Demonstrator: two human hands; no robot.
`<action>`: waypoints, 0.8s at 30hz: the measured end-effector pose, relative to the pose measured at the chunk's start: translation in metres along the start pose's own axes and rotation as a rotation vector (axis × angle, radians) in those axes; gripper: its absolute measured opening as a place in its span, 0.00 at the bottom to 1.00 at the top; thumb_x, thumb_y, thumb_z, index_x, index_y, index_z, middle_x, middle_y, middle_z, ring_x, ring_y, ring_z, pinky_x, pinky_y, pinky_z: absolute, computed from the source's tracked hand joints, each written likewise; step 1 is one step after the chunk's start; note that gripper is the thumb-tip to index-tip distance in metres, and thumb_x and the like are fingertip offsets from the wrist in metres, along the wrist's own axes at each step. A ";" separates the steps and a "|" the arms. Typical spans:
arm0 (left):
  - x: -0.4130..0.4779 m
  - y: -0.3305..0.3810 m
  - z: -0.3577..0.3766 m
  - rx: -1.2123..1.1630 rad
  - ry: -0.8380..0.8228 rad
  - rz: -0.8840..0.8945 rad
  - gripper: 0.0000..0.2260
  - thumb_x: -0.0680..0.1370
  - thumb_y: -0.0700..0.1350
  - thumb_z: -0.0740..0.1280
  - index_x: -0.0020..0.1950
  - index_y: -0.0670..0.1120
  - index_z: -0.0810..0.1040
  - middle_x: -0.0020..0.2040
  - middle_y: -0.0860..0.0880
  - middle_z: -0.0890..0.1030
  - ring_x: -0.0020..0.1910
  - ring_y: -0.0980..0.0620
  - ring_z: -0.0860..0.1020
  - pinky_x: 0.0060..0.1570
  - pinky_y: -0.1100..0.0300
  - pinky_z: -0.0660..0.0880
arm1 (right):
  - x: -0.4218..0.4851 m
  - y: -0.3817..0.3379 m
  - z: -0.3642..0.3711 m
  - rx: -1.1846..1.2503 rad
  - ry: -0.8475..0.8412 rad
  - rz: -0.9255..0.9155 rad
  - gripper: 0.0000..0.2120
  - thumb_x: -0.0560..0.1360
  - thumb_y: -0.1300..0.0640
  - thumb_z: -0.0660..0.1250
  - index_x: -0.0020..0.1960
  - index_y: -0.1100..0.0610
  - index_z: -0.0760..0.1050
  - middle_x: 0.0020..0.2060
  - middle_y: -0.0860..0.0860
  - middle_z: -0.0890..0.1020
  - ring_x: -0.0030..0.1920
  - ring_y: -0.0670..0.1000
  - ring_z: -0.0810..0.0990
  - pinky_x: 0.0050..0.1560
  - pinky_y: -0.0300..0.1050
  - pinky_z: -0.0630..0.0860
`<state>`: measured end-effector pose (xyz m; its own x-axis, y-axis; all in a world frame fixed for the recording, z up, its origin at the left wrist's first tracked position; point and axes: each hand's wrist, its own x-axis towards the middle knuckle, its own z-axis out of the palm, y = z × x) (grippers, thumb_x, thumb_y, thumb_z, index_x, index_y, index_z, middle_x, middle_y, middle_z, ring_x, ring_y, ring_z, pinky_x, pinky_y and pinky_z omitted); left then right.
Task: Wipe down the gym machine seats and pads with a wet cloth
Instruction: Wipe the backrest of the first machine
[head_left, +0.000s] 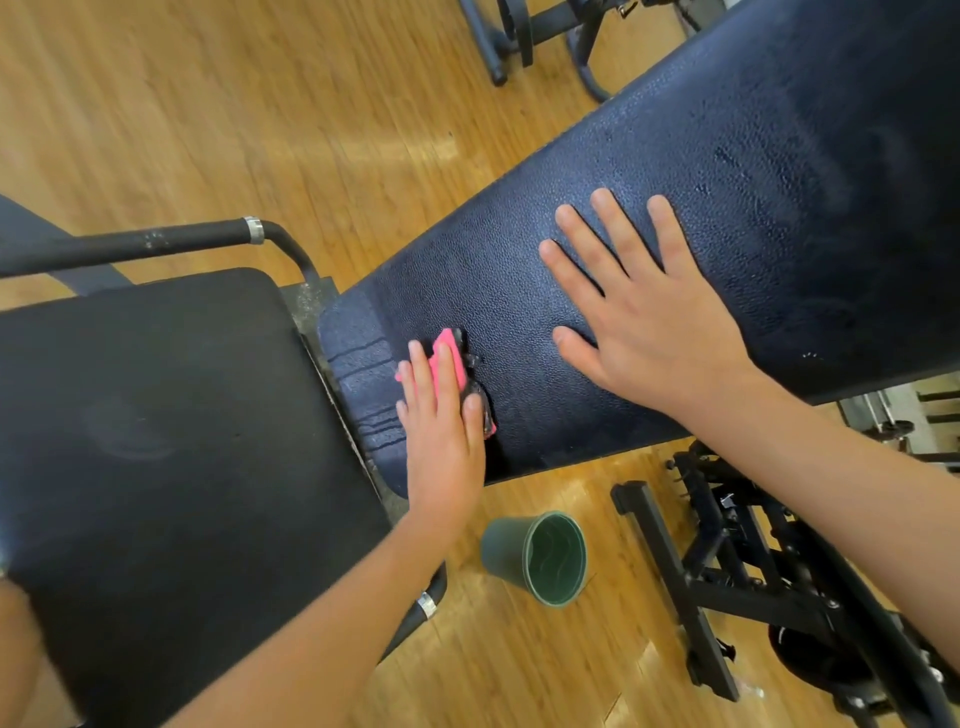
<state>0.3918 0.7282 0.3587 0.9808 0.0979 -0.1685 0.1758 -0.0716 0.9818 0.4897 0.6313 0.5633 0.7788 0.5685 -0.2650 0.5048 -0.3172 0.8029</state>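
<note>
Wooden floor (208, 104) under the bench (156, 415); head view: my left hand (441, 421), fingers straight and close together, presses the cloth (451, 357) flat at the seven o'clock end of the back pad (779, 171), right hand (649, 322) splayed at centre. Limp, wet cloth, I judge: palm it, don't pinch.

The person's bare left forearm reaches up from the lower left. The left hand (441, 421) lies palm down, its straight, close-set fingers (418, 374) pressing a crumpled pink-and-black wet cloth (448, 338). The thumb seems to lie along the cloth's right edge, though that is hard to tell. The right forearm enters from the lower right. The right hand (649, 322) lies flat, palm down, fingers spread wide.
</note>
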 end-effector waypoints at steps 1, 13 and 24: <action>0.005 -0.002 -0.002 0.012 0.000 0.008 0.26 0.86 0.49 0.49 0.82 0.60 0.43 0.83 0.53 0.38 0.80 0.54 0.35 0.77 0.43 0.42 | 0.000 0.000 0.000 0.002 0.001 0.002 0.35 0.83 0.39 0.48 0.84 0.58 0.51 0.83 0.60 0.51 0.83 0.65 0.48 0.79 0.71 0.45; 0.131 -0.009 -0.053 0.035 0.127 -0.003 0.24 0.88 0.49 0.50 0.84 0.52 0.49 0.84 0.49 0.44 0.83 0.45 0.44 0.76 0.34 0.46 | 0.000 0.000 0.000 -0.012 0.005 0.006 0.35 0.83 0.39 0.50 0.84 0.58 0.53 0.83 0.60 0.53 0.82 0.65 0.50 0.79 0.69 0.44; -0.060 -0.023 0.012 0.025 -0.092 -0.078 0.27 0.85 0.53 0.47 0.79 0.67 0.34 0.82 0.58 0.35 0.80 0.54 0.33 0.79 0.48 0.44 | 0.001 -0.002 -0.007 0.022 -0.031 0.009 0.34 0.84 0.40 0.49 0.84 0.58 0.53 0.83 0.60 0.52 0.82 0.65 0.49 0.79 0.70 0.46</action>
<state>0.3295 0.7118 0.3450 0.9675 0.0124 -0.2526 0.2526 -0.0921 0.9632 0.4870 0.6373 0.5652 0.7941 0.5422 -0.2747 0.5059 -0.3391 0.7931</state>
